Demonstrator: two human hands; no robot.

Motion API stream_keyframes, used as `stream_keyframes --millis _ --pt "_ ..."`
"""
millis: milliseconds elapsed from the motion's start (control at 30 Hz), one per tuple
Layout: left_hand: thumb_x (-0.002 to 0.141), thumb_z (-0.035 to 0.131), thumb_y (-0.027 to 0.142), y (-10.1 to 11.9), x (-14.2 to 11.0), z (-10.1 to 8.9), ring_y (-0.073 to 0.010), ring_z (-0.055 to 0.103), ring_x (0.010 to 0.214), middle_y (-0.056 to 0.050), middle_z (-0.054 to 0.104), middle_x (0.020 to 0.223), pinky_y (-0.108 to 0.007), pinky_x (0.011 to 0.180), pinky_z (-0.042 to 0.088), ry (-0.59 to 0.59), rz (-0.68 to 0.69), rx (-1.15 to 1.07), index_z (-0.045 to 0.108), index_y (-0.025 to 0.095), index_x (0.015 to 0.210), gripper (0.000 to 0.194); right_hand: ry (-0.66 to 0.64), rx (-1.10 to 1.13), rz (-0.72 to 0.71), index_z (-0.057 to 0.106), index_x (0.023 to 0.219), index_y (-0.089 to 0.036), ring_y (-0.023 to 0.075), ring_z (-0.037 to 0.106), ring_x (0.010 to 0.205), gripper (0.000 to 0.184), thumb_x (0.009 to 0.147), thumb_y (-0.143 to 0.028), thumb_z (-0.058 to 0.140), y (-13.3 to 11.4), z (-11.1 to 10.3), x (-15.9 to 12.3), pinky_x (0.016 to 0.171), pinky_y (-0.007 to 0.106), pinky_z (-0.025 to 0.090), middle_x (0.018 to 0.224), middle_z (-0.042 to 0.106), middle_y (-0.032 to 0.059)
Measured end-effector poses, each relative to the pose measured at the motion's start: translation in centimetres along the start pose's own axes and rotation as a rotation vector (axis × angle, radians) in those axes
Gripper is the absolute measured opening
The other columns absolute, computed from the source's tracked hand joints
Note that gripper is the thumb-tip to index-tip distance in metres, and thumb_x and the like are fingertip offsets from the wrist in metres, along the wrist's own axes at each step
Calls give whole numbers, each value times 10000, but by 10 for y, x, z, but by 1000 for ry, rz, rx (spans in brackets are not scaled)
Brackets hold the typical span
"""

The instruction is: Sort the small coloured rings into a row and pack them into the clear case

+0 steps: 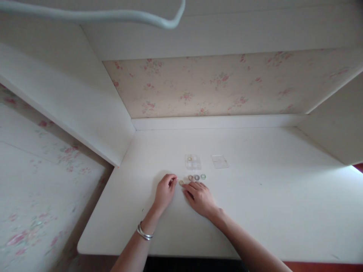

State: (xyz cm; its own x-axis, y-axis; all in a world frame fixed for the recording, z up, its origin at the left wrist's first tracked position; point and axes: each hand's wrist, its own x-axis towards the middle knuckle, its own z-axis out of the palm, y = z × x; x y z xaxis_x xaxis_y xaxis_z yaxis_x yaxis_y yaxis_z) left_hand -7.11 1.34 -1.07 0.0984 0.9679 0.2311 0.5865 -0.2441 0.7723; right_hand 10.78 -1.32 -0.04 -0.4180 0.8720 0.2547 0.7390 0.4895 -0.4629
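A small yellowish ring [181, 182] lies on the white desk between my hands. My left hand [165, 190] is just left of it, thumb and fingertips drawn together; whether they pinch anything is too small to see. From the other side, my right hand [200, 198] rests on the desk with its fingers reaching forward, a fingertip at the ring's edge. Behind the right fingers sit a brownish ring [190, 177], a grey ring [197, 177] and a green ring [203, 176] in a row. Farther back, a clear compartment box [194, 167] contains another yellowish ring [190, 159].
Right of the box lies a clear flat lid [220, 161]. White side panels [113, 124] and a back ledge [221, 122] bound the desk [269, 211]. A pale curved bar [121, 16] hangs across the upper left. My left wrist wears silver bangles [144, 232].
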Motion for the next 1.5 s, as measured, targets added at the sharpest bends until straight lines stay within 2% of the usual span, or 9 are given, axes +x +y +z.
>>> stream_keyframes --millis 67,200,433,600,700,833,1167,1333,1500 --pt "905 449 315 -1 0 0 -142 614 796 -41 657 904 -256 732 481 7 -30 -4 600 188 948 202 -7 -27 3 574 1168 -243 201 573 971 280 915 -253 456 -1 1 2 823 312 426 948 641 64" --pt "900 452 346 -1 1 1 -151 632 796 -46 675 915 -267 746 489 3 -70 -1 608 188 961 230 -12 -88 0 574 1165 -247 228 532 1069 276 919 -257 448 0 1 1 820 326 421 994 626 81" --pt "868 491 412 9 -1 -4 -145 615 684 -42 670 835 -253 658 487 62 -153 -40 605 176 950 275 -1 -75 -37 632 899 -220 171 567 810 201 936 -269 440 3 0 -1 740 299 395 824 608 39" --pt "827 537 457 15 1 1 -130 581 616 -38 655 795 -227 571 466 141 -207 -111 593 165 955 324 19 -88 -67 620 866 -210 161 553 765 213 943 -248 425 3 0 -2 706 294 374 799 600 37" --pt "816 544 472 20 10 10 -121 566 598 -44 654 811 -219 552 462 140 -232 -173 584 156 975 356 28 -75 -75 617 871 -207 161 555 765 208 945 -250 427 4 0 -2 705 295 375 808 603 38" --pt "820 551 433 29 33 20 -112 570 619 -42 660 870 -217 585 467 106 -174 -183 584 170 981 310 37 -66 -73 617 879 -207 159 561 764 208 947 -245 424 6 1 -3 707 294 381 816 607 37" --pt "832 531 349 29 95 45 -119 578 613 -32 673 874 -241 617 457 102 -32 -17 599 185 968 224 42 -101 -57 612 868 -209 148 574 739 161 928 -228 464 6 0 -1 707 274 392 823 618 26" --pt "823 543 317 27 102 51 -149 627 689 -52 684 876 -261 666 478 85 -59 1 612 177 953 203 46 -101 -38 603 848 -210 146 579 744 148 923 -227 476 6 -1 -1 716 266 399 828 615 20" --pt "842 510 373 19 90 39 -133 618 649 -52 685 888 -239 618 472 112 -99 -65 614 185 961 245 33 -104 -46 608 879 -210 150 576 742 171 933 -224 446 7 -1 -1 723 273 407 836 613 27"
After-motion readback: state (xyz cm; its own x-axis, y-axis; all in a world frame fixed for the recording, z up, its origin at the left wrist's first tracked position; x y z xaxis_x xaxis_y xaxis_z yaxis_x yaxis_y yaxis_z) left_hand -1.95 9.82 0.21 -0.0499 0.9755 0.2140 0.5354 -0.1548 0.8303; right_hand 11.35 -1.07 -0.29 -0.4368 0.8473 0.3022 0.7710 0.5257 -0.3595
